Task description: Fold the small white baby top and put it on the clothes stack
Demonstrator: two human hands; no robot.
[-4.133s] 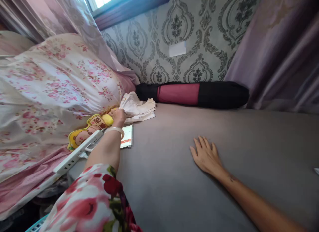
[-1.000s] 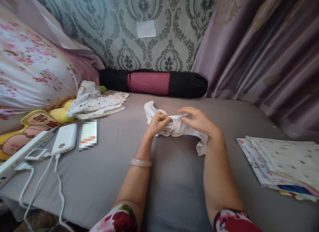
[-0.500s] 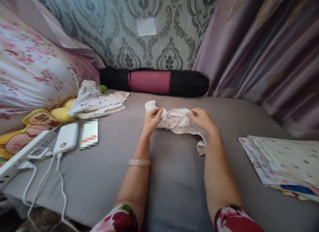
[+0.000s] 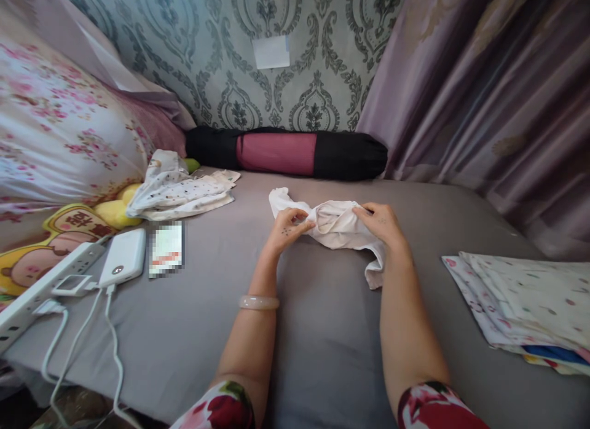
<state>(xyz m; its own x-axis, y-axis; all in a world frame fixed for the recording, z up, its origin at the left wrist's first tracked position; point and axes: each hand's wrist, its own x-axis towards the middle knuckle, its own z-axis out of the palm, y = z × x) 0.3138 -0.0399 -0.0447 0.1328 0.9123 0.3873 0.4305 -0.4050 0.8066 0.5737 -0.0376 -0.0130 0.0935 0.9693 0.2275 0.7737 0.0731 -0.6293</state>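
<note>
A small, crumpled white shirt (image 4: 343, 232) lies on the grey sheet, with sleeve-like ends stretching to the far left and near right. My left hand (image 4: 288, 229) pinches its left edge between thumb and fingers, beside a rounded opening in the cloth. At the upper right edge, the fingers of my right hand (image 4: 380, 221) are closed on the fabric. The hanging right end of the shirt rests against my right forearm.
Folded patterned cloths (image 4: 530, 306) are stacked at right. At left are a speckled white garment (image 4: 184, 192), a white power bank (image 4: 123, 257) with cables, a power strip (image 4: 50, 281) and a yellow plush (image 4: 69, 244). A black-and-pink roll (image 4: 276, 152) lies along the wall.
My left hand has shifted slightly right and down along the shirt's edge, its thumb now further across. My right hand has barely moved, still pinching the cloth.
</note>
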